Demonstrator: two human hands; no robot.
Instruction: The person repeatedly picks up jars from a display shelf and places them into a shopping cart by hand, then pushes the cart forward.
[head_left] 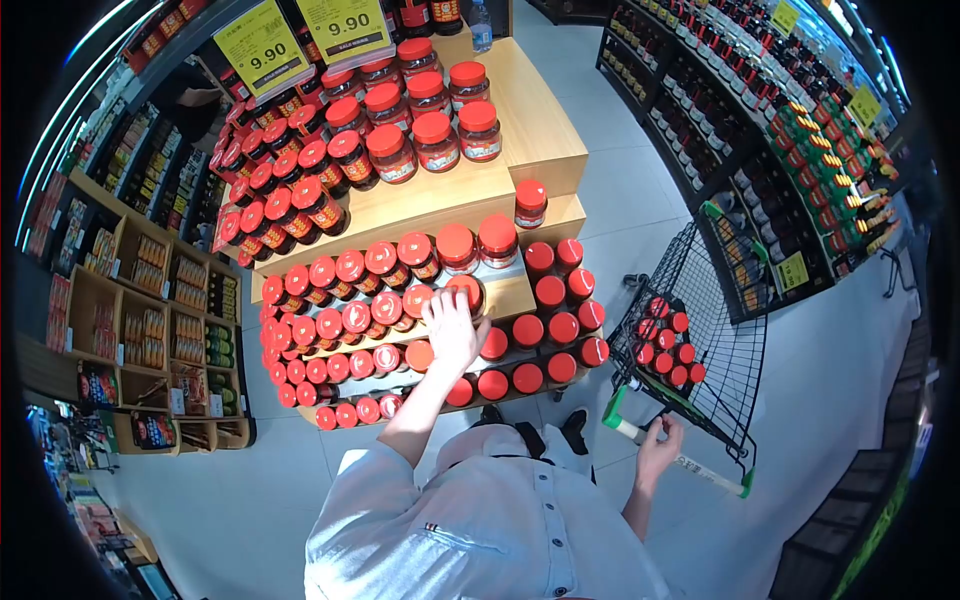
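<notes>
My left hand reaches over a stepped display, its fingers curled over the lid of a red-lidded jar at the end of a row. More jars with red lids stand close around it, including a larger jar just behind. On the right, my right hand is closed around the handle of a shopping cart. Inside the wire cart several red-lidded jars are grouped together.
A wooden display stand carries tiers of jars, with yellow price signs above. Dark shelves of bottles curve along the right. Wooden compartments with packets stand on the left. Grey tiled floor surrounds my feet.
</notes>
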